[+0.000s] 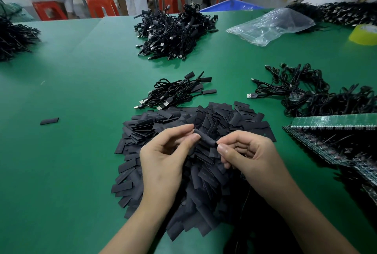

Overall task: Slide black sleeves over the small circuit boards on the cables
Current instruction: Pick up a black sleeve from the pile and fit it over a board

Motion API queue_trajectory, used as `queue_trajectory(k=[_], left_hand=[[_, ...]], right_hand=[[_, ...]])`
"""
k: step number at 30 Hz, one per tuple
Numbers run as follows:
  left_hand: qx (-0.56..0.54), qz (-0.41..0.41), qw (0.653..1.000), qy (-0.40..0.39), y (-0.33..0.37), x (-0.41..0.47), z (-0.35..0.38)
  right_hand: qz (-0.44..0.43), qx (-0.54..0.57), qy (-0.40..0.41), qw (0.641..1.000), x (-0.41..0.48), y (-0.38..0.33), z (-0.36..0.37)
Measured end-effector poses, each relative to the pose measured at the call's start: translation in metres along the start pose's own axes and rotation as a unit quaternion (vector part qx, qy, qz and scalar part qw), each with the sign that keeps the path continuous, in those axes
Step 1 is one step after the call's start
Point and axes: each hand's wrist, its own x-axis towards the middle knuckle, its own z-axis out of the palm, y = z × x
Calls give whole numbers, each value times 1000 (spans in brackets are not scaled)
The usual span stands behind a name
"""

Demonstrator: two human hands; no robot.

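1. Reference landmark: the sleeve pile [224,119], a heap of flat black sleeves on the green surface [81,90].
2. The 2 hands are raised over the sleeve pile. The left hand [163,158] pinches 1 end of 1 rounded black sleeve [205,138] between thumb and fingertips. The right hand [248,156] pinches the opposite end, fingers curled.
3. The held sleeve is above the centre of the sleeve pile, tilted down toward the right hand. Whether a circuit board sits inside it cannot be determined.
4. Just beyond the sleeve pile: a small bundle of sleeved cables [175,92].
5. Far beyond the sleeve pile: a large cable heap [171,33].
6. Right of the sleeve pile: loose cables [295,86] and stacked circuit board panels [330,123].
7. Well left of the sleeve pile: 1 stray sleeve [49,120].
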Motion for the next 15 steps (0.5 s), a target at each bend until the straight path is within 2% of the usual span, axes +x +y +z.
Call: queue_trajectory(k=[15], left_hand=[[-34,-14,999,-11,4,-2,4]], right_hand=[[-8,-19,16,1000,-1,9,3]])
